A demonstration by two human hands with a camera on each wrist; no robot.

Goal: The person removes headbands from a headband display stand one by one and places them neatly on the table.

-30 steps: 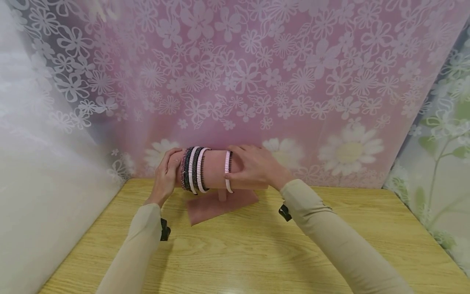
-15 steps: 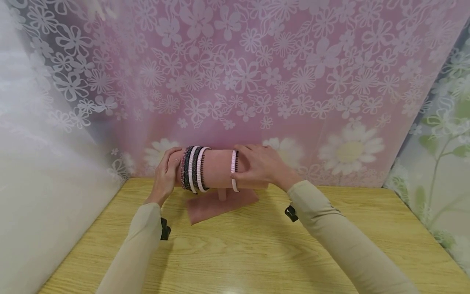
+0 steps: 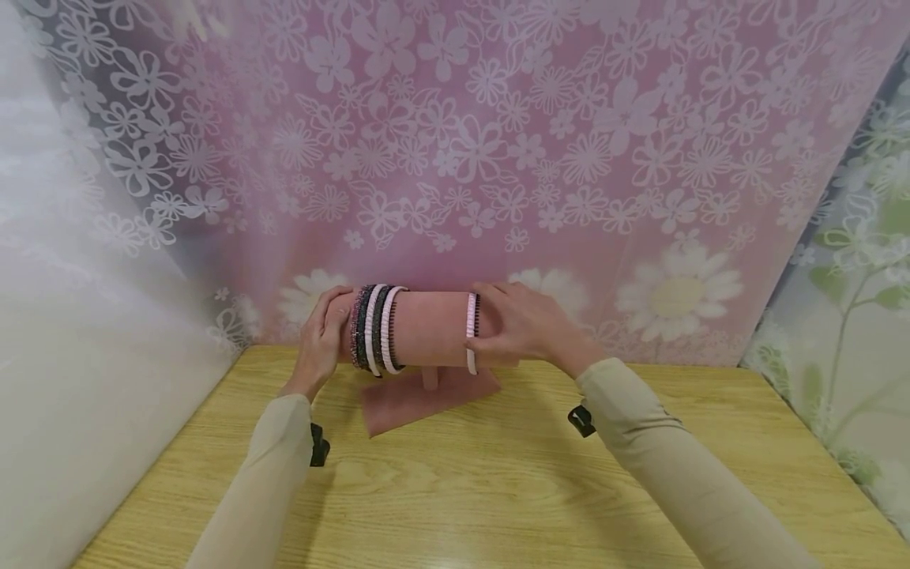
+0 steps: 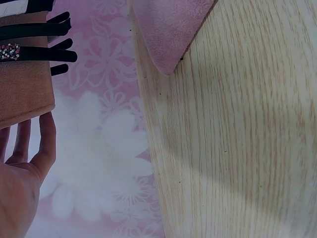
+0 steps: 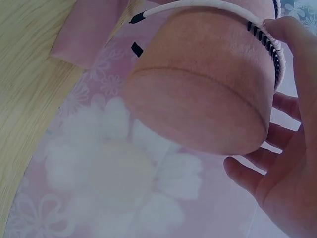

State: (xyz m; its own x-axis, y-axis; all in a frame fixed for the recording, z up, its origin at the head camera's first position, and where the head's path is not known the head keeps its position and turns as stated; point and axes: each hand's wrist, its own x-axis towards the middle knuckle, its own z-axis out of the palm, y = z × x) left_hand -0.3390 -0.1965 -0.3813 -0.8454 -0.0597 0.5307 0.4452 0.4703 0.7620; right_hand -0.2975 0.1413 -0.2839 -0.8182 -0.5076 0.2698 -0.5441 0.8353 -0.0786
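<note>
A pink padded cylinder (image 3: 432, 328) lies sideways on a stand with a pink base (image 3: 426, 401). Several dark and white headbands (image 3: 377, 328) sit around its left part. My left hand (image 3: 319, 340) grips the cylinder's left end; in the left wrist view its fingers rest against that end, beside the headbands' tips. A white headband with comb teeth (image 3: 472, 332) stands apart, around the right part of the cylinder. My right hand (image 3: 529, 322) pinches this headband, thumb at its front and fingers behind. In the right wrist view the white headband (image 5: 198, 5) arches over the cylinder near its round end.
The stand rests on a wooden table (image 3: 441, 482), near its back edge. Behind hangs a pink curtain (image 3: 455, 158) with white flowers, close to both hands. A pale sheet (image 3: 92, 316) bounds the left side and a leafy one (image 3: 846, 340) the right.
My right hand and the white headband have moved to the right along the cylinder, widening the gap from the other headbands. My left hand and the stand have stayed in place.
</note>
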